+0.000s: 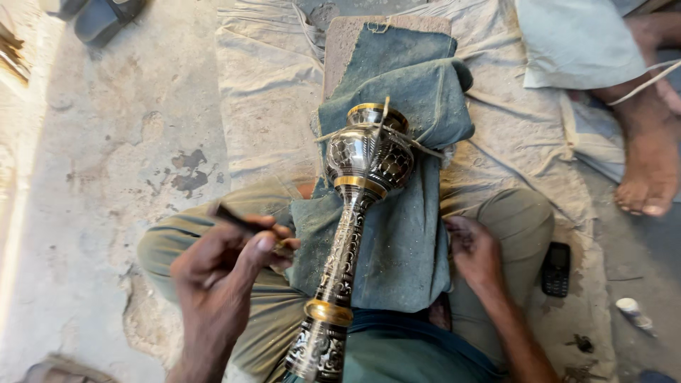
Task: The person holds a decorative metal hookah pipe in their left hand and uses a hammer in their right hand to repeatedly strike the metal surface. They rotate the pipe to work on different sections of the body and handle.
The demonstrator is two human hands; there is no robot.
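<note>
A tall engraved metal vase with gold bands lies lengthwise on a folded blue-green cloth over my lap, its bulb tied down with a string. My left hand is closed around a thin dark tool, just left of the vase's stem. My right hand rests on the cloth's right edge, fingers curled, holding nothing that I can see.
A stone block sits under the cloth's far end, on a dusty sheet. Another person's bare foot is at the right. A black phone lies by my right knee. Sandals rest at top left on concrete.
</note>
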